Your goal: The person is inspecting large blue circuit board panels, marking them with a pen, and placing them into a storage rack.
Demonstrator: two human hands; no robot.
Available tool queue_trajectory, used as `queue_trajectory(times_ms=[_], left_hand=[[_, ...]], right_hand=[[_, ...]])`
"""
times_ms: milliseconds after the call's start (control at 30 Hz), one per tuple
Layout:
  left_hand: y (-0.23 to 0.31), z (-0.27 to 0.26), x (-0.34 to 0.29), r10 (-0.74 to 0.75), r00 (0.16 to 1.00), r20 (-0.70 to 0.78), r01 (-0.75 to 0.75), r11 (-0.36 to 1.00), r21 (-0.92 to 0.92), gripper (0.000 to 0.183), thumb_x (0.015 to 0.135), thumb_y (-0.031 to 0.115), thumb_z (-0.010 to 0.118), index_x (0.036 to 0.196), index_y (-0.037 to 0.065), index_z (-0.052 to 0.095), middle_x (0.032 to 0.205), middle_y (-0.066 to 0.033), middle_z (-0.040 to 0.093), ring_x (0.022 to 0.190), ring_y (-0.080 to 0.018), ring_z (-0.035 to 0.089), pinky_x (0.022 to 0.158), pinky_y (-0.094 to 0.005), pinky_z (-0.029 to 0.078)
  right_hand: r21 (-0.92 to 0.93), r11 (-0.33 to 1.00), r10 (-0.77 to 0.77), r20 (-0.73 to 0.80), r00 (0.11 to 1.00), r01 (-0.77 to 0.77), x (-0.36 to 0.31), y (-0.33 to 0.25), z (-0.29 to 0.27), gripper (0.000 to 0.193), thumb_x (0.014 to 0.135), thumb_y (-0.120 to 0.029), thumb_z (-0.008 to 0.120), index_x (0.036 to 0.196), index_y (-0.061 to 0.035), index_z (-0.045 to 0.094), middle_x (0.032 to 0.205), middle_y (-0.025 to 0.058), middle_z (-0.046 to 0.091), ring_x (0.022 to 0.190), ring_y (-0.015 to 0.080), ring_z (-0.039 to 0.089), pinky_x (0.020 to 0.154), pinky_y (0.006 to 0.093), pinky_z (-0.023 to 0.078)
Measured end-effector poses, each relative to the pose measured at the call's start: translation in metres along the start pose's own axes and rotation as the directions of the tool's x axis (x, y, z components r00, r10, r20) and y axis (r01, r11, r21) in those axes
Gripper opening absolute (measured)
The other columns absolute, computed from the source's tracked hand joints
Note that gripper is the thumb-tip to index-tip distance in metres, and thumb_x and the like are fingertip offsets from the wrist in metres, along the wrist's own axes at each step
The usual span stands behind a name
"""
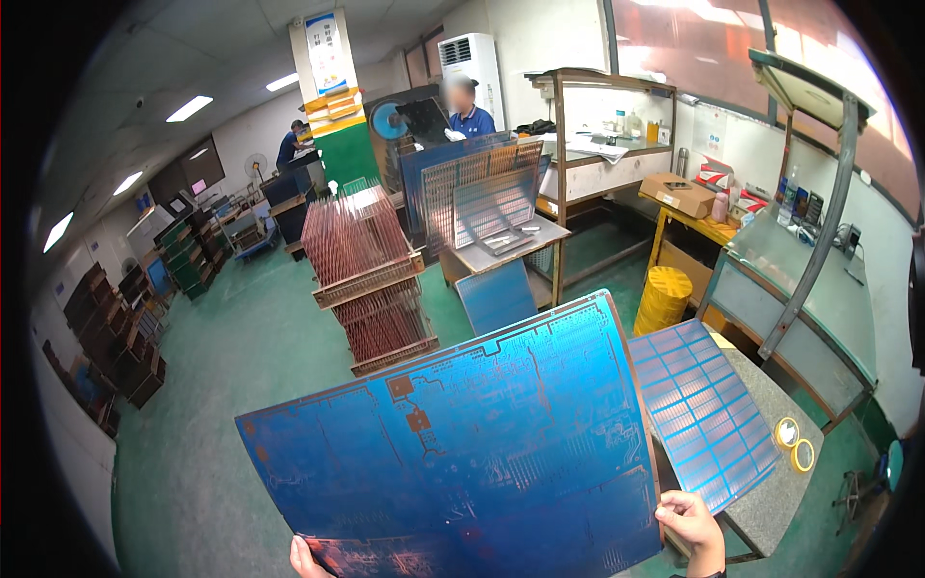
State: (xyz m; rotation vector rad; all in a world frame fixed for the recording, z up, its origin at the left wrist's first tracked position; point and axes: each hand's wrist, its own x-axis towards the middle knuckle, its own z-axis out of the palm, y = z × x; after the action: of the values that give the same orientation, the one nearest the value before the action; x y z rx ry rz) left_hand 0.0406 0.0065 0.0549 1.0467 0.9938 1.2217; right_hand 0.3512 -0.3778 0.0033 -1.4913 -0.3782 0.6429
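A large blue circuit board panel with copper-coloured traces is held up in front of me, tilted. My left hand grips its lower left edge; only some of the fingers show. At the lower right edge, my right hand pinches the panel, thumb on the face toward me. Just right of it, another blue panel with a grid of copper-toned rectangles lies on a grey speckled table. Two yellow tape rolls rest beside that panel. The held panel hides part of the floor and the table's left side.
Slotted racks of upright panels stand ahead. Behind them is a small table with leaning panels. A yellow bin sits right of centre, near a glass-topped bench. A person in blue stands at the back; another is farther left.
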Motion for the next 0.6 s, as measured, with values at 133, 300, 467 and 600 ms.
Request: queue_trajectory(times_ms=[133,300,467,600], left_hand=[[0.001,0.0,-0.001,-0.01,1.0,0.016,0.01,0.999,-0.031,0.025,0.092,0.02,0.045,0.072,0.007,0.053,0.069,0.001,0.051,0.062,-0.0094,0.048,0.058,-0.0234,0.04],[-0.003,-0.003,0.003,0.034,0.999,-0.007,-0.034,0.999,0.018,0.026,0.092,0.02,0.045,0.072,0.007,0.053,0.069,0.001,0.051,0.063,-0.0095,0.048,0.058,-0.0237,0.04],[-0.004,-0.005,0.003,0.06,0.998,0.005,-0.06,0.997,0.046,0.026,0.093,0.02,0.045,0.073,0.006,0.054,0.07,0.0003,0.052,0.064,-0.0102,0.049,0.059,-0.0242,0.04],[-0.002,-0.004,0.002,0.023,1.0,-0.009,-0.023,0.999,0.026,0.026,0.093,0.02,0.045,0.074,0.006,0.055,0.071,-0.0002,0.053,0.065,-0.0105,0.049,0.06,-0.024,0.041]], right_hand=[[-0.003,1.0,0.012,0.03,0.999,-0.012,0.001,-0.012,0.007,0.017,0.082,-0.013,0.066,0.091,0.0004,0.061,0.075,-0.0016,0.061,0.067,0.003,0.053,0.06,0.019,0.043],[-0.049,0.999,0.026,0.038,0.999,-0.024,0.003,-0.007,0.003,0.017,0.082,-0.015,0.065,0.09,0.0,0.061,0.075,-0.0019,0.062,0.066,0.0023,0.053,0.059,0.0181,0.042],[-0.041,0.999,0.008,0.02,1.0,-0.008,0.003,0.001,0.001,0.018,0.081,-0.015,0.067,0.09,-0.0005,0.061,0.073,-0.0027,0.061,0.065,0.0018,0.052,0.059,0.0176,0.041],[-0.001,1.0,0.011,-0.002,1.0,-0.011,0.003,0.004,0.002,0.018,0.08,-0.014,0.068,0.091,-0.0004,0.061,0.073,-0.0025,0.061,0.065,0.0022,0.053,0.059,0.0179,0.042]])
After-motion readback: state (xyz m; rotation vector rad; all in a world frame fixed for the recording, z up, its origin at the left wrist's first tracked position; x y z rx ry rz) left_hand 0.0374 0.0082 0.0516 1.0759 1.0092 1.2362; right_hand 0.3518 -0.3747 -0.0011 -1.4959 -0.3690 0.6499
